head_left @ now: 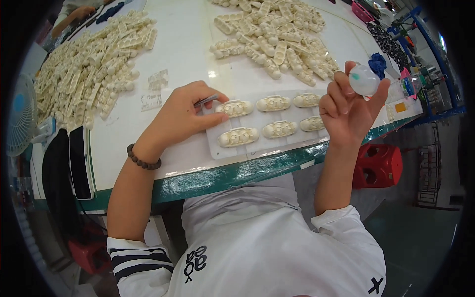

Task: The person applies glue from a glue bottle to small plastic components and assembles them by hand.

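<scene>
Left hand [185, 111] is down on the white worktable [188, 54], fingers curled tight around a thin grey metal tool, looks like tweezers [206, 101], pinched between thumb and forefinger with the tip poking out toward 3 o'clock. That tip sits right at the edge of the nearest cream-coloured oblong moulded plastic piece [234, 108], top-left of six laid out in two rows of three on a flat pale grey rectangular tray [213, 146]. Can't honestly tell if the tip touches the piece or just hovers beside it. There's a dark brown beaded bracelet [143, 159] on that wrist.

Right hand [346, 111] is lifted off the table at about 3 o'clock from the tray, palm facing back toward the wearer. Fingers are partly closed, holding a small clear rounded plastic bottle [363, 79] up at the fingertips, gripped between thumb and the first fingers, with a bit of green on its left side.

Further up the table, at 12 o'clock from the tray, a big loose heap of the same cream pieces [277, 34], and another bigger heap [94, 64] out at 10 o'clock. A white desk fan [22, 116] sits at the far 9 o'clock edge, and a red plastic stool [378, 166] is under the table at 4 o'clock.
</scene>
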The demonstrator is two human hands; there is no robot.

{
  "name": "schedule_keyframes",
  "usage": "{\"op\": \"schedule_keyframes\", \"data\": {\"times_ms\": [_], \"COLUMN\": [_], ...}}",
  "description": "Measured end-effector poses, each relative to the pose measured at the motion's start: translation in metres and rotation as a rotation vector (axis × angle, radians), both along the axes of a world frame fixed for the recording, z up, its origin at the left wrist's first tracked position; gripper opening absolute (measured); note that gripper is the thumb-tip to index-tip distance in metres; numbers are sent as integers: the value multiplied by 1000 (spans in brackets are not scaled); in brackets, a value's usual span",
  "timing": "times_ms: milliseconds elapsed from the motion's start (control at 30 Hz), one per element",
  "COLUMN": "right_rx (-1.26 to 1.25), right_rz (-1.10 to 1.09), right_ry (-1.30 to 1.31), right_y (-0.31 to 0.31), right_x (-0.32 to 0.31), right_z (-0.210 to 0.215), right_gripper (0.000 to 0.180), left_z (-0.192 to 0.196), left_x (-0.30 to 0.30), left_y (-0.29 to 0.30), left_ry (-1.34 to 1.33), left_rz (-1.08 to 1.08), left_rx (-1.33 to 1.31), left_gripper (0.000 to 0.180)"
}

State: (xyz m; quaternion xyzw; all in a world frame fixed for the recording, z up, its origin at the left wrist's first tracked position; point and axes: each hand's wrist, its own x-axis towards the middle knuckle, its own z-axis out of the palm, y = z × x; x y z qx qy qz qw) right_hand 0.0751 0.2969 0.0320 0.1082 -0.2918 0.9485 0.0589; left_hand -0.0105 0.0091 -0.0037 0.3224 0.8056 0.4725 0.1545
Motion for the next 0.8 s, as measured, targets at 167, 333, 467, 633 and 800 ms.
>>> {"op": "schedule_keyframes", "data": {"times_ms": [167, 333, 467, 633, 800], "right_rx": [338, 640, 795, 935, 959], "right_rz": [-240, -558, -585, -571, -551], "right_ry": [-1, -106, -120, -152, -171], "right_y": [-44, -80, -89, -96, -96], "right_x": [-1, 2, -1, -6, -6], "right_z": [-17, -24, -27, -25, -25], "right_gripper": [42, 32, 28, 26, 27], "left_z": [-1, -7, -7, -8, -6], "left_x": [1, 1, 0, -2, -2], "left_y": [2, 1, 1, 1, 0], "left_ry": [36, 76, 99, 69, -3], "left_rz": [-5, -11, -19, -27, -22], "left_rx": [10, 42, 40, 52, 44], "left_gripper": [28, 28, 29, 29, 29]}}
